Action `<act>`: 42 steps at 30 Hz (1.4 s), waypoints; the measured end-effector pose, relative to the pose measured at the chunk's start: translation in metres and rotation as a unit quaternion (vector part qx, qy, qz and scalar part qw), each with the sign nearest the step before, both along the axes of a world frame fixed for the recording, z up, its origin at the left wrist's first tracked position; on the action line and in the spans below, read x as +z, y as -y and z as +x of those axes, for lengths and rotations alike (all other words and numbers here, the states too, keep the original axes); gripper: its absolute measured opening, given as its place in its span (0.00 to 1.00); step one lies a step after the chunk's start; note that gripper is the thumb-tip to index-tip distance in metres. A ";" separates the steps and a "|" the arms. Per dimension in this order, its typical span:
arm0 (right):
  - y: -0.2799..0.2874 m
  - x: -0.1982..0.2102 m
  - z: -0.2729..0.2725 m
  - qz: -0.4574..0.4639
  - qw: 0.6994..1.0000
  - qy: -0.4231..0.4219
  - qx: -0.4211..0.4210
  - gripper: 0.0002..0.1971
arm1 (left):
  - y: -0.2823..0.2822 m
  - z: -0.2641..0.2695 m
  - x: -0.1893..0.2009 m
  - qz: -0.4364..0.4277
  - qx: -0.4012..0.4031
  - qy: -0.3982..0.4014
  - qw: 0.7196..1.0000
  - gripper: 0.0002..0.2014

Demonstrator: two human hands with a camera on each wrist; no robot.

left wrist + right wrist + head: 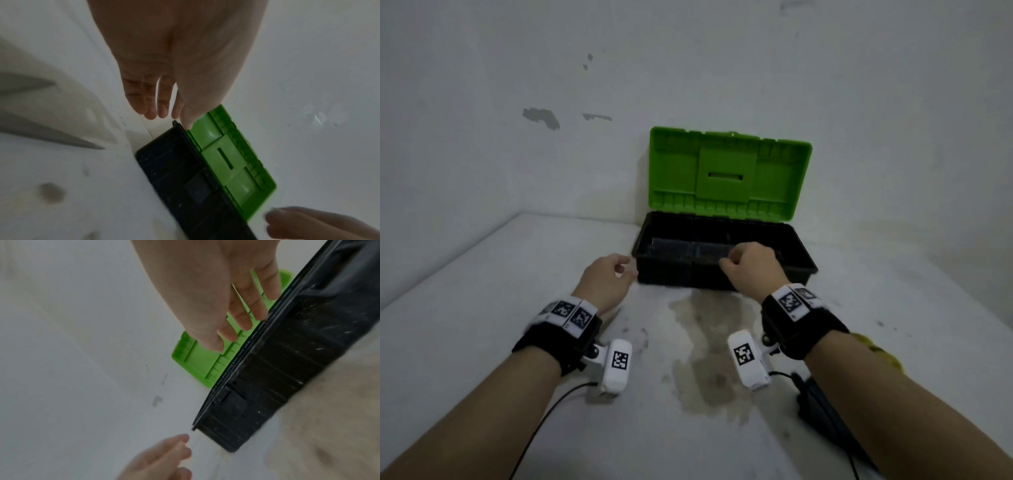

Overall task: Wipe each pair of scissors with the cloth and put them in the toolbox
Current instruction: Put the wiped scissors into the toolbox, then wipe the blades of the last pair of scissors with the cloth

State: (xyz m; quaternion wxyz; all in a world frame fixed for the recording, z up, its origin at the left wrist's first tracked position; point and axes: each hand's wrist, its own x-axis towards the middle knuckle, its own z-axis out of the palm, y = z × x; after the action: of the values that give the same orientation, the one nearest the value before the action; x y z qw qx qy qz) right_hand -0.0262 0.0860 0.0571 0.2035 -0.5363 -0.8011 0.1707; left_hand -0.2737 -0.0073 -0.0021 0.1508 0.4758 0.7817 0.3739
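1. The white worktop (517,325) carries a stained patch at its centre.
2. The toolbox (722,274) sits at twelve o'clock, green lid (729,171) propped open against the wall, probably to receive scissors. Its black tray looks empty.
3. The right hand (751,270) hovers at the front rim, fingers loosely curled, holding nothing.
4. The left hand (607,284) hangs at the box's nine o'clock corner, fingers relaxed, empty.
5. Dark scissors (822,407) seem to lie at five o'clock; blurred. No cloth is identifiable.
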 end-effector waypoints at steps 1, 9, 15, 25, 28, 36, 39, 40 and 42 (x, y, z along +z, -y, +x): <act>0.017 -0.003 0.018 0.000 1.000 -0.009 -0.006 0.10 | 0.012 0.005 -0.003 -0.017 -0.001 -0.017 1.000 0.20; 0.073 -0.036 0.138 0.019 0.994 0.027 -0.101 0.15 | 0.089 0.027 -0.012 -0.111 0.047 -0.079 0.990 0.20; 0.073 -0.053 0.177 -0.005 0.975 0.136 -0.173 0.14 | 0.103 0.023 -0.020 -0.220 0.093 -0.186 0.953 0.12; 0.044 -0.054 0.191 -0.065 0.954 0.177 -0.233 0.22 | 0.107 0.015 -0.017 -0.268 0.064 -0.236 0.932 0.13; 0.044 -0.051 0.193 -0.076 0.951 0.198 -0.224 0.17 | 0.113 0.028 -0.003 -0.258 0.052 -0.197 0.944 0.12; 0.063 -0.034 0.187 -0.004 0.991 0.027 -0.135 0.11 | 0.119 0.070 0.028 -0.083 0.002 0.108 0.991 0.03; 0.074 -0.027 0.186 -0.009 0.991 -0.119 -0.052 0.08 | 0.121 0.107 0.036 -0.040 -0.059 0.187 0.980 0.06; 0.079 -0.025 0.186 -0.007 0.987 -0.156 -0.035 0.07 | 0.122 0.120 0.037 -0.030 -0.076 0.221 0.972 0.07; 0.089 -0.019 0.185 -0.002 0.980 -0.201 -0.010 0.07 | 0.123 0.142 0.036 -0.024 -0.114 0.281 0.952 0.07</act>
State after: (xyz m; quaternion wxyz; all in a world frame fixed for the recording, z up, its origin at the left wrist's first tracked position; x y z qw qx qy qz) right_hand 0.1593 -0.0035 0.0385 0.3609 -0.4997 -0.7381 0.2743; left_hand -0.1314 -0.1303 0.0335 0.4178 0.4332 0.6571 0.4539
